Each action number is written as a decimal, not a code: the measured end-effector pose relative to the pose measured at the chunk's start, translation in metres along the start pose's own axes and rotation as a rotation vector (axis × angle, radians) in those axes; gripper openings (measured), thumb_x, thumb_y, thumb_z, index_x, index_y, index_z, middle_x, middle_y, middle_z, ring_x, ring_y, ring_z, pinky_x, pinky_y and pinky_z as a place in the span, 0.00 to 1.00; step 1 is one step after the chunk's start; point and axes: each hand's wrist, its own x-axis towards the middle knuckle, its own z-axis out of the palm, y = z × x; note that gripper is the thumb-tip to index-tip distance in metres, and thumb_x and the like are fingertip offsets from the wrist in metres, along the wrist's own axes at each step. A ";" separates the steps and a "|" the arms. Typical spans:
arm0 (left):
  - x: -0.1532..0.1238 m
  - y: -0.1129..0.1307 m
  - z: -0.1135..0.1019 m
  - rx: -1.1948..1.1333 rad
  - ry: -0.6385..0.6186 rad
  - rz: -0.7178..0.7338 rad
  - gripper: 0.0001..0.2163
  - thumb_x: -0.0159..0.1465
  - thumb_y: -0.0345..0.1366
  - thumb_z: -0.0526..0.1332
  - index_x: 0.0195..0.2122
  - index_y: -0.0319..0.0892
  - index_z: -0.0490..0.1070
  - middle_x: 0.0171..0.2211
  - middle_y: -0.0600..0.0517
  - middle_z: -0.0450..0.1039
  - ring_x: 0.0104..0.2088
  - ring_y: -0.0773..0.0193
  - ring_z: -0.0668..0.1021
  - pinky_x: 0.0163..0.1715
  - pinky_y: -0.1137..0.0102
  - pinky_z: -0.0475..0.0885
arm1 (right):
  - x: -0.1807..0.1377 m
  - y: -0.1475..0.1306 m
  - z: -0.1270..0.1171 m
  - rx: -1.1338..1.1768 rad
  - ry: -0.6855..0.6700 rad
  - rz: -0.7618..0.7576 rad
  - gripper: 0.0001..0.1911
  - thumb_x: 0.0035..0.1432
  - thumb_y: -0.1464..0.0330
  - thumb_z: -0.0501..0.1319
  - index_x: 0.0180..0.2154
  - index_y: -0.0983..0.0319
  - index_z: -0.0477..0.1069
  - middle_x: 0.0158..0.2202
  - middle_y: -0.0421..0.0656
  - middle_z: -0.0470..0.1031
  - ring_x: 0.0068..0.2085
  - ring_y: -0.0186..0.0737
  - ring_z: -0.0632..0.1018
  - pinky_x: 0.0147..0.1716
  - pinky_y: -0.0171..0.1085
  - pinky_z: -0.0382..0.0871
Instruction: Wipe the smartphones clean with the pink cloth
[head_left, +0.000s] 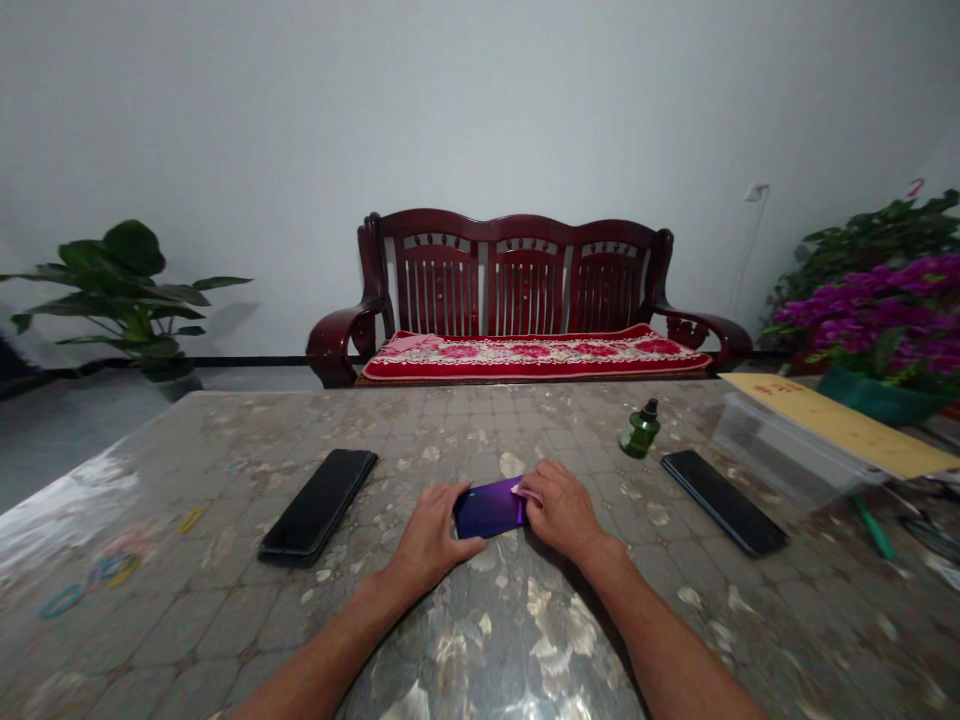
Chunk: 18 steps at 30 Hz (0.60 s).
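Note:
A phone with a shiny blue-purple back (489, 507) lies on the table in front of me, back side up. My left hand (437, 528) grips its left end, thumb at the near edge and fingers at the far edge. At the right end, my right hand (559, 507) is closed with its fingertips pressed to the phone's back. A small pale pinkish bit (525, 492) shows at those fingertips; its kind is unclear. To the left lies a black phone (319, 507), screen up, and to the right another black phone (722, 502).
A small green bottle (640, 430) with a black top stands at the back right. Beyond it is a clear plastic box (780, 450) under a yellow board (840, 420), near purple flowers (885, 310). Colored bands (112, 568) lie left on the patterned table (225, 620). A wooden bench (525, 280) stands behind.

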 end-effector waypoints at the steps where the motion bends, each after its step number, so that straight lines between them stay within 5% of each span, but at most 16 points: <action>1: 0.000 0.000 0.000 0.000 0.000 0.003 0.32 0.44 0.38 0.75 0.53 0.43 0.72 0.49 0.43 0.76 0.50 0.43 0.75 0.55 0.52 0.68 | 0.000 0.001 -0.001 -0.016 -0.005 -0.003 0.10 0.56 0.74 0.58 0.34 0.58 0.77 0.36 0.44 0.74 0.41 0.42 0.71 0.40 0.36 0.60; 6: -0.002 -0.003 0.003 -0.024 0.012 0.006 0.32 0.45 0.39 0.74 0.54 0.45 0.71 0.50 0.44 0.75 0.51 0.43 0.75 0.55 0.52 0.68 | 0.002 0.014 -0.003 -0.129 0.026 0.129 0.09 0.58 0.73 0.58 0.31 0.59 0.77 0.35 0.46 0.73 0.41 0.44 0.71 0.39 0.38 0.60; 14: -0.002 -0.002 0.002 -0.026 0.003 0.013 0.32 0.46 0.40 0.74 0.54 0.44 0.72 0.49 0.43 0.76 0.51 0.43 0.74 0.54 0.52 0.68 | -0.001 -0.006 0.005 -0.009 -0.012 -0.029 0.10 0.59 0.74 0.57 0.36 0.57 0.77 0.36 0.43 0.74 0.40 0.39 0.73 0.40 0.35 0.61; 18: -0.001 0.002 -0.001 -0.034 -0.019 -0.001 0.31 0.46 0.39 0.73 0.53 0.44 0.72 0.49 0.43 0.76 0.51 0.43 0.74 0.54 0.53 0.67 | 0.001 0.003 0.001 -0.078 -0.002 0.082 0.09 0.60 0.73 0.57 0.32 0.59 0.75 0.35 0.44 0.74 0.40 0.40 0.74 0.39 0.35 0.61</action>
